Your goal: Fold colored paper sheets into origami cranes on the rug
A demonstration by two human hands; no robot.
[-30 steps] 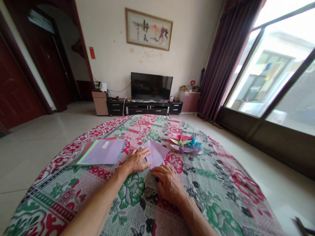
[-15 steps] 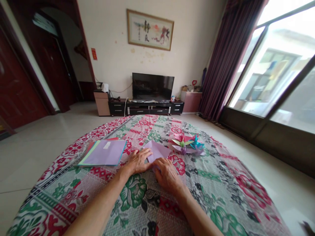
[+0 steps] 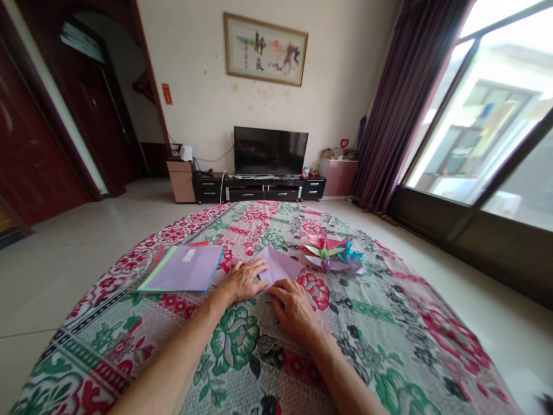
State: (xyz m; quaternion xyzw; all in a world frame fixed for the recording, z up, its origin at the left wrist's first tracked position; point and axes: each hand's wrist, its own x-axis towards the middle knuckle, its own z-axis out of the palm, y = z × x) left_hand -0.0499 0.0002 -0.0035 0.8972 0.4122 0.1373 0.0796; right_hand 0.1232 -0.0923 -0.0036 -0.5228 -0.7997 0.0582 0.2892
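Note:
A folded lilac paper (image 3: 280, 265) lies on the floral tablecloth (image 3: 242, 340) of a round table. My left hand (image 3: 242, 280) lies flat on the paper's left edge, fingers stretched out. My right hand (image 3: 292, 306) presses on the paper's near corner with its fingers bent down onto it. The part of the paper under both hands is hidden. To the right of the paper sits a small heap of folded paper cranes (image 3: 332, 253) in pink, green, blue and purple.
A stack of coloured paper sheets (image 3: 184, 268) with a lilac one on top lies to the left of my hands. Beyond the table are a tiled floor, a TV (image 3: 271, 151) on a low cabinet, a dark curtain and a large window (image 3: 488, 115).
My right hand has slid forward and left along the paper's near edge, closer to my left hand. The view has shifted slightly.

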